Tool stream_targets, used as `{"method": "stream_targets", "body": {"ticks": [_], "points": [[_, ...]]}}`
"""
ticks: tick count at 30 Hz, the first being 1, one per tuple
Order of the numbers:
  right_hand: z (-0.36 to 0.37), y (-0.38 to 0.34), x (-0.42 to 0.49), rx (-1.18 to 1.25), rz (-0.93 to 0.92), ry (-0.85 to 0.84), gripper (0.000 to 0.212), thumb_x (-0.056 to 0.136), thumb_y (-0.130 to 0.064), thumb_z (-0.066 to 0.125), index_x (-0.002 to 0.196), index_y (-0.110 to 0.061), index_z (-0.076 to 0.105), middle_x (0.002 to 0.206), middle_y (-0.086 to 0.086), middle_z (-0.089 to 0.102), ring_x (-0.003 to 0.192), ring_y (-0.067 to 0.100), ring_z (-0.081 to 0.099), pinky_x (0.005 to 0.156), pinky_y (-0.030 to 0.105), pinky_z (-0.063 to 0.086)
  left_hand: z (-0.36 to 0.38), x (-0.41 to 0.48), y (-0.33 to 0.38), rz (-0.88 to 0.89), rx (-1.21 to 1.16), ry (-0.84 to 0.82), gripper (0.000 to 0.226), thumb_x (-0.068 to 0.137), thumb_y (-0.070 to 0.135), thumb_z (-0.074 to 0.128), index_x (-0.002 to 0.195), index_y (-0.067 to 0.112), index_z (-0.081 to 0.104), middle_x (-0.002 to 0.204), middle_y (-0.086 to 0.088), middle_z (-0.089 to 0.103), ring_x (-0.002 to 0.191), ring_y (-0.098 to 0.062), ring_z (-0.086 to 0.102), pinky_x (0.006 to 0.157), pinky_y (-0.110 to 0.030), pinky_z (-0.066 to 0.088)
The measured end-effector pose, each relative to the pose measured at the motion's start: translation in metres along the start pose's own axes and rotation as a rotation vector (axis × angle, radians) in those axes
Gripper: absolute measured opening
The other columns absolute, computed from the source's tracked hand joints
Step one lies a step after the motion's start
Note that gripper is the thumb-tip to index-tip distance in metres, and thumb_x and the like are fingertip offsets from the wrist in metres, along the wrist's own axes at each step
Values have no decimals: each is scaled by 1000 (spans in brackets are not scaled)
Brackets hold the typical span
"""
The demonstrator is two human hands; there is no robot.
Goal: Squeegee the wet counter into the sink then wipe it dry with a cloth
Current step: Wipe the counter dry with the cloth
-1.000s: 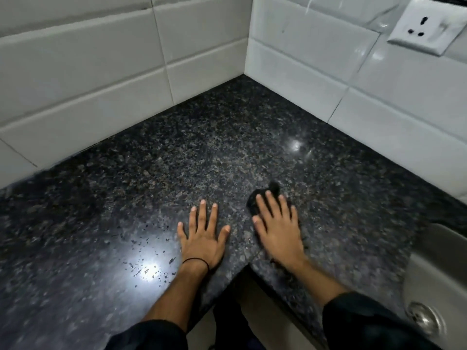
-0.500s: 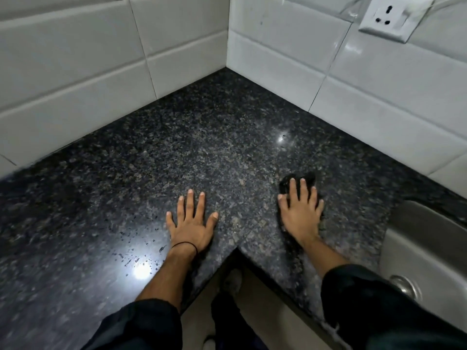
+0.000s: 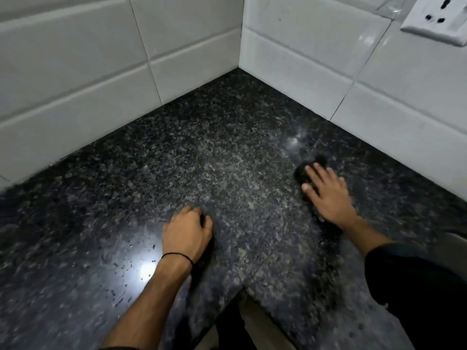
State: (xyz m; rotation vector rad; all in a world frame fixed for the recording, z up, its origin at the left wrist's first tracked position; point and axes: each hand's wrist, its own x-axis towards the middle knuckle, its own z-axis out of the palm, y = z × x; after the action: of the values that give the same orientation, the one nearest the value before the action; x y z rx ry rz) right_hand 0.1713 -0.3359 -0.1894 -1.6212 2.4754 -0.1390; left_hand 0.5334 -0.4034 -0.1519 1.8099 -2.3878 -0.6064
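Two hands work one speckled black granite counter, glossy with a bright glare patch at the left, and it fills the inner corner between two walls of glossy white rectangular tiles. The left hand rests with fingers curled under, holding nothing, a thin black band round its wrist, with open stone beyond it up to both walls. The right hand, fingers spread flat, presses one dark cloth, blurred and seemingly bunched, near the right wall below one white socket.
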Motion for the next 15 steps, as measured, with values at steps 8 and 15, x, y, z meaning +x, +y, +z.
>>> {"method": "stream_targets", "body": {"ticks": [8, 15], "points": [[15, -107, 42, 25, -56, 46, 64, 100, -64, 10, 158, -37, 9, 166, -6, 8, 153, 27, 6, 120, 55, 6, 8, 71, 9, 245, -64, 74, 39, 94, 26, 56, 128, 7, 61, 146, -11, 49, 130, -31, 49, 108, -43, 39], [8, -25, 50, -101, -489, -2, 57, 102, -63, 21, 155, -48, 7, 165, -17, 9, 152, 18, 10, 120, 47, 8, 17, 162, 18, 196, 57, 142, 51, 100, 41, 40, 147, 23, 40, 161, -2, 25, 148, -25, 23, 118, -53, 14]]}}
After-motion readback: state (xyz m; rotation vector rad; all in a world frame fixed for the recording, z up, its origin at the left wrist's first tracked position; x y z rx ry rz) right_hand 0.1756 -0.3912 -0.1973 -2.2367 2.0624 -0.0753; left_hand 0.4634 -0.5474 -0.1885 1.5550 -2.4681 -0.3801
